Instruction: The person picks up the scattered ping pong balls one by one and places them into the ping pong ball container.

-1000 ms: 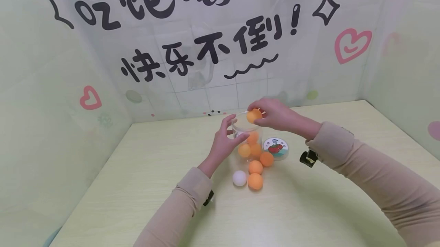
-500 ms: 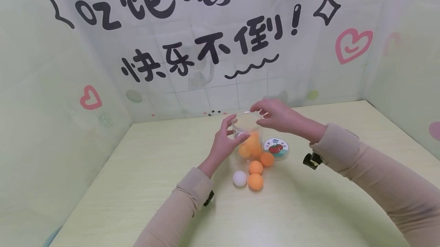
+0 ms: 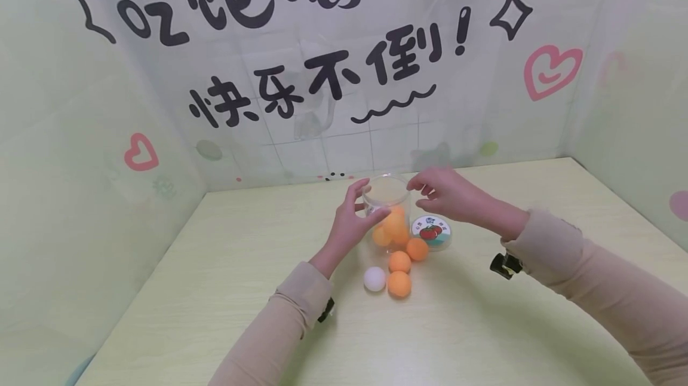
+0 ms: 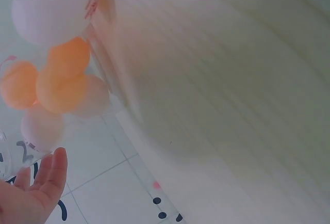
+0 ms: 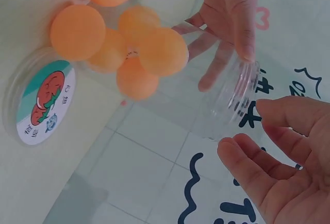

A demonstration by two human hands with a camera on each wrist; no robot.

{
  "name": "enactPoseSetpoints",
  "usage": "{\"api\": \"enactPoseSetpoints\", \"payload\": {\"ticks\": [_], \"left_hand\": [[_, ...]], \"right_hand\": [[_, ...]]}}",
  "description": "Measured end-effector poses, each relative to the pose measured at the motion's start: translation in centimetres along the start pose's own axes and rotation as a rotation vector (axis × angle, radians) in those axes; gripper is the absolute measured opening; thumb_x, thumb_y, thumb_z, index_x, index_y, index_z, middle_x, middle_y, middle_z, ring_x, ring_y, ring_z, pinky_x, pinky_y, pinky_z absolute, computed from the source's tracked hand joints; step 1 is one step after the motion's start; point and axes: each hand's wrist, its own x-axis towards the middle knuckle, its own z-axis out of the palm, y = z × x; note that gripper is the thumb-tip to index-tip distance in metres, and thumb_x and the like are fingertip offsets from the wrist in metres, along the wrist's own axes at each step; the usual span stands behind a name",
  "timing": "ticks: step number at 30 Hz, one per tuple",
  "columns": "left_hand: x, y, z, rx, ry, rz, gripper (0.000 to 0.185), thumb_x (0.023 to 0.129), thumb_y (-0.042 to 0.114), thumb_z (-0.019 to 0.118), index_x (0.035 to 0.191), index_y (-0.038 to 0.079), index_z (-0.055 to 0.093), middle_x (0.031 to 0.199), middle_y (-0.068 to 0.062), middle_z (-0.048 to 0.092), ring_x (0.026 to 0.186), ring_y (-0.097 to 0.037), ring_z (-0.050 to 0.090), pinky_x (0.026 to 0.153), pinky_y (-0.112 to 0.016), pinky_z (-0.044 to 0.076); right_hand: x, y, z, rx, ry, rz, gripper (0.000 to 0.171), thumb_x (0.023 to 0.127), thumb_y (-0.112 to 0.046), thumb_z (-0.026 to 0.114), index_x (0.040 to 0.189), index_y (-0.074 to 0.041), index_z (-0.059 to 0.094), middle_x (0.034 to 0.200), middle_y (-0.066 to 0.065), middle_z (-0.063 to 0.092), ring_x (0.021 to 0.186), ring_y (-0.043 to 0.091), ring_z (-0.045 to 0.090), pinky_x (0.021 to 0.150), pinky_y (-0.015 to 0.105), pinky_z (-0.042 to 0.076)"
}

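Note:
A clear plastic jar (image 3: 386, 202) stands upright on the pale table (image 3: 484, 326), with several orange balls (image 3: 395, 227) inside it. My left hand (image 3: 352, 218) grips the jar's side, thumb and fingers round it. My right hand (image 3: 448, 195) hovers just right of the jar's rim, fingers loosely curled and holding nothing. In the right wrist view the jar (image 5: 227, 97), the balls in it (image 5: 149, 48) and the empty right hand (image 5: 278, 167) all show. In front of the jar lie three orange balls (image 3: 399, 284) and a white ball (image 3: 374, 278).
The jar's lid (image 3: 431, 232), with a tomato label, lies flat on the table right of the jar; it also shows in the right wrist view, lid (image 5: 44, 100). Walls with printed lettering close in the back and both sides.
My right hand held an orange ball over the jar's mouth, let it drop in, and has since drawn back to the right, empty. The left hand and the jar stayed put.

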Motion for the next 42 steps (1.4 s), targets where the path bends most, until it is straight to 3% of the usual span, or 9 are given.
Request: {"api": "enactPoseSetpoints", "payload": {"ticks": [8, 19, 42], "left_hand": [[0.0, -0.1, 0.0, 0.005, 0.000, 0.007, 0.072, 0.078, 0.037, 0.072, 0.137, 0.029, 0.032, 0.140, -0.004, 0.041, 0.114, -0.030, 0.049, 0.083, -0.042, 0.048], [0.0, -0.2, 0.0, 0.008, 0.001, 0.020, 0.073, 0.077, 0.038, 0.072, 0.137, 0.028, 0.033, 0.140, -0.005, 0.042, 0.113, -0.031, 0.050, 0.082, -0.042, 0.048], [0.1, -0.1, 0.0, 0.004, 0.003, 0.011, 0.073, 0.076, 0.039, 0.072, 0.137, 0.028, 0.033, 0.140, -0.004, 0.041, 0.115, -0.031, 0.049, 0.084, -0.044, 0.047]], "right_hand": [[-1.2, 1.7, 2.5, 0.034, -0.090, 0.074, 0.026, 0.080, 0.000, 0.064, 0.106, 0.004, 0.061, 0.097, 0.013, 0.063, 0.088, 0.026, 0.058, 0.077, 0.036, 0.051], [-2.2, 3.9, 6.5, -0.048, -0.123, -0.056, 0.021, 0.075, 0.004, 0.063, 0.095, -0.001, 0.067, 0.081, 0.007, 0.061, 0.072, 0.019, 0.052, 0.065, 0.027, 0.044], [-2.6, 4.4, 7.9, -0.088, -0.113, -0.071, 0.022, 0.075, -0.002, 0.067, 0.096, 0.001, 0.065, 0.090, 0.008, 0.062, 0.081, 0.019, 0.052, 0.069, 0.029, 0.045]]}}
